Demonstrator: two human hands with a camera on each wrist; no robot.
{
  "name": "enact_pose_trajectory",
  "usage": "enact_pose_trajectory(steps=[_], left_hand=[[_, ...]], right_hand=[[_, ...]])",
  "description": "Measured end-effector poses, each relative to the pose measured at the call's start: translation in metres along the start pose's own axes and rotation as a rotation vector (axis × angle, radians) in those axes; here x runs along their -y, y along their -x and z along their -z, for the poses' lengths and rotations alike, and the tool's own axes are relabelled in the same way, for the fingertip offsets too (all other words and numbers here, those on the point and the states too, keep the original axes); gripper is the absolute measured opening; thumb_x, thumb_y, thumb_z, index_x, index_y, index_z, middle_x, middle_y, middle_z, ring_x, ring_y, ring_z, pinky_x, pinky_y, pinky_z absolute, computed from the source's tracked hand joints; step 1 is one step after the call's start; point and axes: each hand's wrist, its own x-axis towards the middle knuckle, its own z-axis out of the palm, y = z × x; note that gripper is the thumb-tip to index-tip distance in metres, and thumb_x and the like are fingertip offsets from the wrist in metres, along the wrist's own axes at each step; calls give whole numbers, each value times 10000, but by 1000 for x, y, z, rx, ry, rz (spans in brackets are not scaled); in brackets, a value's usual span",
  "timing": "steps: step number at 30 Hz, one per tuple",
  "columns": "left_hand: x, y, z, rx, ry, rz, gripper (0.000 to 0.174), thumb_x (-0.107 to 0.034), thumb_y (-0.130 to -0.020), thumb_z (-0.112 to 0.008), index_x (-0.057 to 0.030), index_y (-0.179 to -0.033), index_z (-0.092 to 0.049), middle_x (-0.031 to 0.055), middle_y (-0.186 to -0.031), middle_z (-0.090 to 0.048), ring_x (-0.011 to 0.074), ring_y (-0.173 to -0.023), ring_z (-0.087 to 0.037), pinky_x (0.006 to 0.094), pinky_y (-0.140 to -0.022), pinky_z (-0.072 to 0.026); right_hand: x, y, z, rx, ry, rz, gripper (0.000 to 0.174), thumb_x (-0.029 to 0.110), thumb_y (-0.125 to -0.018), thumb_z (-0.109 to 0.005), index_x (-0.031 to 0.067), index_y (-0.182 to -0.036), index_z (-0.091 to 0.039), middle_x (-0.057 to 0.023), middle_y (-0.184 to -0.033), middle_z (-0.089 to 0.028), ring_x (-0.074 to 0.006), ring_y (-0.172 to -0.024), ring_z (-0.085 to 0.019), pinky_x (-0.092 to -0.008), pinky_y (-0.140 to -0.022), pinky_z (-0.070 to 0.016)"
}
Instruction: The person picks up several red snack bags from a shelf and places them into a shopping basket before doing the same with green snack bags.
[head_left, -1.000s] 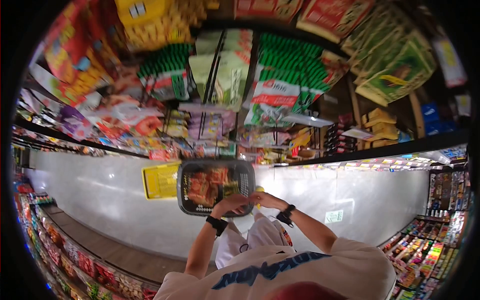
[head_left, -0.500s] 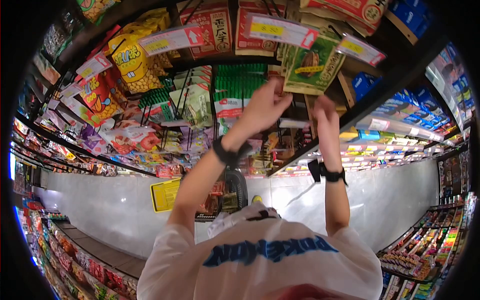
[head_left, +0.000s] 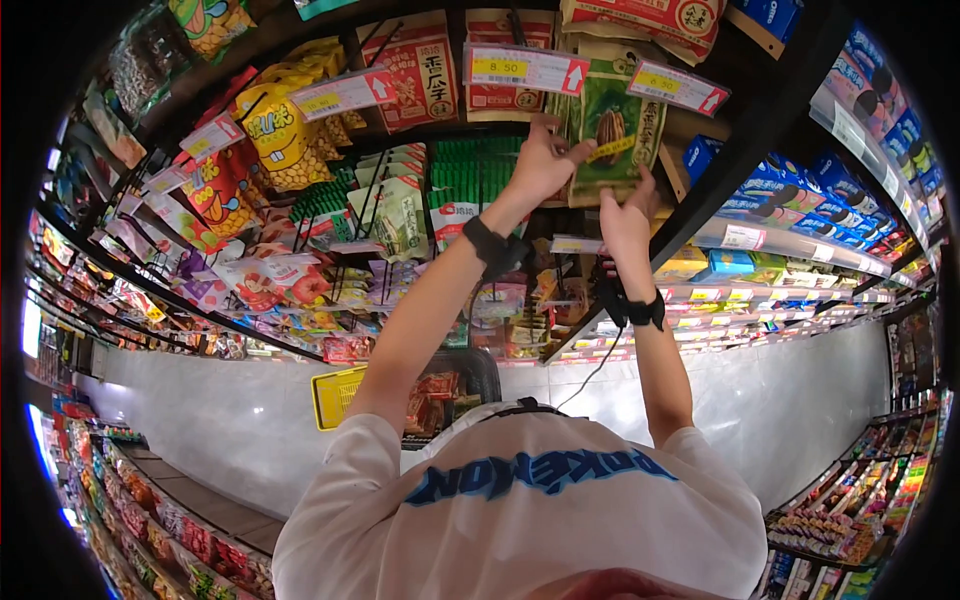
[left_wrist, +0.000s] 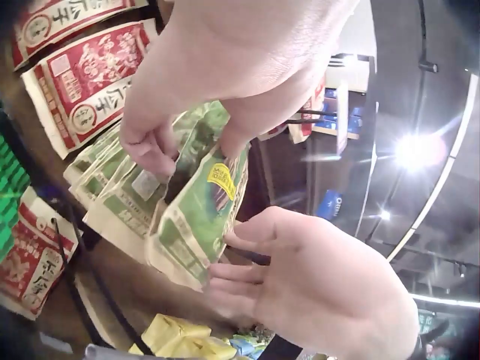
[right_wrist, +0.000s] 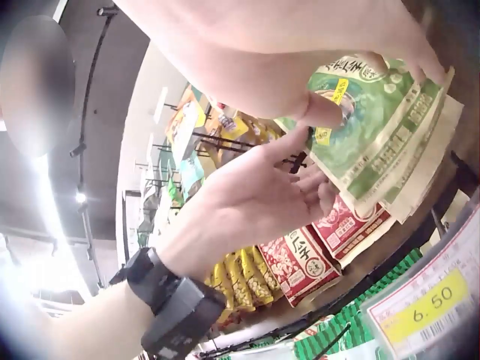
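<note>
The left hand is pinching the top of a green packet hanging on the upper rack. The right hand, fingers nearly straight, is touching its lower edge. Red packets are crowding the left side; price tags are overhanging above.

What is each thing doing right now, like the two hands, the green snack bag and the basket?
Green bag: sealed, at the front of its hanging row.
Left hand: raised, pinching the bag's top.
Right hand: open, fingers touching the bag's lower edge.
Grey basket: on the floor, packets inside.
</note>
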Motion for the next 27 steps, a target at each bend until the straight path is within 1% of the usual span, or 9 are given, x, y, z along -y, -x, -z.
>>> enact_pose_trajectory(steps=[2,8,9,11,14,18,19,22,27], left_hand=[[-12,0,11,128,-81,-10,570,-307,-826,-758,93,-1165,-535,155,-849,-651,192,-783,-645,306,-638,-497],[-39,38,39,437,376,154,481,-272,-884,-708,65,-1192,-558,82,-848,-665,97,-771,-621,256,-653,-488],[-41,42,43,501,275,145,484,-279,-918,-669,41,-1252,-530,80,-1038,-665,97,-891,-623,238,-748,-496],[-53,54,47,521,400,176,475,-273,-918,-670,35,-1252,-531,75,-1039,-665,97,-918,-616,242,-759,-495],[-66,60,52,560,433,170,456,-246,-917,-672,31,-1251,-533,64,-1033,-662,91,-904,-606,247,-744,-498],[-80,70,54,596,395,99,403,-221,-923,-664,39,-1212,-561,52,-993,-659,82,-871,-592,245,-711,-493],[-83,76,57,617,422,126,399,-221,-922,-665,39,-1206,-565,50,-986,-659,82,-865,-589,243,-711,-491],[-81,94,67,671,382,109,428,-222,-902,-689,47,-1209,-560,49,-960,-652,73,-838,-578,230,-728,-483],[-69,137,91,722,334,84,498,-225,-856,-737,57,-1218,-544,69,-960,-657,88,-854,-584,245,-741,-499]], right_hand=[[24,20,15,-68,-35,62,611,151,-845,-609,-34,-1361,-338,-240,-1222,-438,-423,-1183,-397,-473,-999,-338],[56,81,44,-191,48,285,462,102,-866,-570,-19,-1290,-432,-219,-1282,-405,-382,-1195,-381,-465,-1017,-305],[62,85,50,-212,61,291,466,103,-864,-572,-21,-1291,-430,-220,-1296,-399,-386,-1202,-377,-469,-1021,-300],[72,92,60,-250,67,302,489,93,-855,-574,-23,-1304,-418,-224,-1329,-380,-392,-1232,-358,-488,-1042,-276],[77,103,75,-322,68,278,525,72,-847,-575,-20,-1332,-396,-230,-1344,-369,-389,-1269,-324,-497,-1056,-261],[84,110,93,-284,-314,-7,475,74,-928,-539,-33,-1359,-370,-209,-1332,-428,-286,-1147,-498,-372,-964,-409],[81,109,95,-345,-292,62,438,74,-969,-493,-42,-1367,-349,-173,-1303,-475,-224,-1064,-552,-314,-917,-441],[67,121,107,-144,-361,-60,440,56,-977,-465,-43,-1381,-320,-156,-1300,-484,-205,-1085,-537,-317,-941,-425],[48,172,87,-183,-448,-63,394,43,-981,-405,-48,-1351,-306,-161,-1251,-481,-205,-1154,-468,-324,-1004,-354]])
